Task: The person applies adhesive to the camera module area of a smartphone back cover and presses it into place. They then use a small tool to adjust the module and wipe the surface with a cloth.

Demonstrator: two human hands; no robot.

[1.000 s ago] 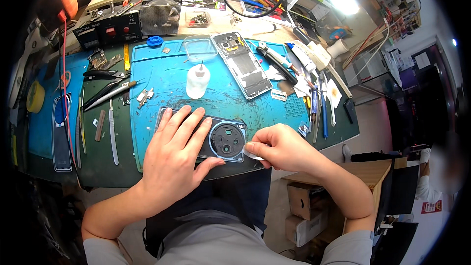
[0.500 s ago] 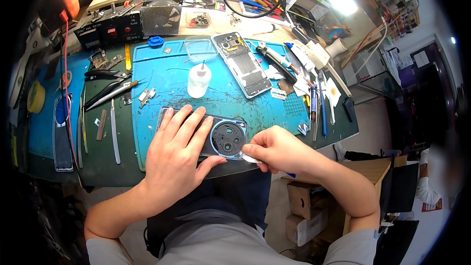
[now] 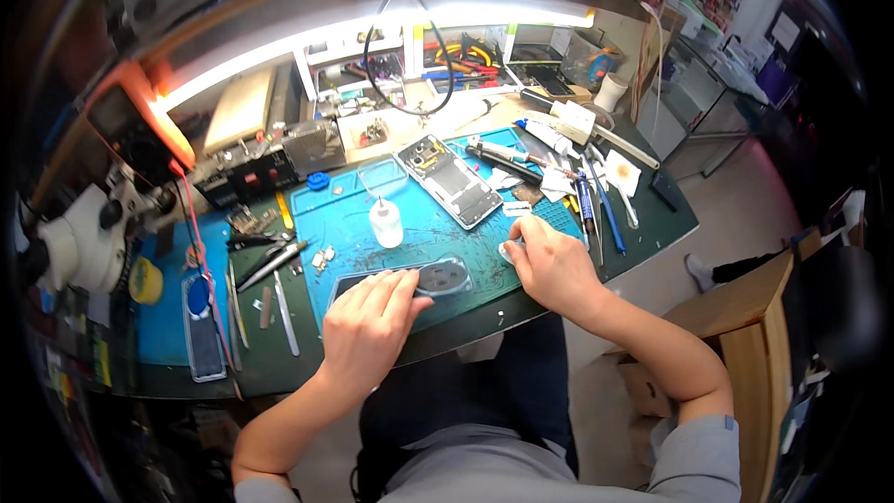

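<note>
My left hand (image 3: 368,326) lies flat on a dark phone back cover (image 3: 424,277) with a round camera ring, pressing it onto the teal work mat (image 3: 419,224). My right hand (image 3: 549,265) rests at the mat's right edge, fingers curled around a small white object (image 3: 506,251) that is mostly hidden. An opened phone (image 3: 449,181) lies diagonally at the far part of the mat. A small white squeeze bottle (image 3: 386,222) stands upright in the mat's middle.
Tweezers and pliers (image 3: 265,261) lie left of the mat. Pens and screwdrivers (image 3: 591,196) are scattered at the right. A white microscope (image 3: 88,233) stands far left, an orange lamp (image 3: 154,116) behind it. A wooden chair (image 3: 754,335) stands at the right.
The view has tilted up and shows more of the bench's back. My right hand has moved away from the cover's camera ring to the right edge of the mat. My left hand stays on the cover.
</note>
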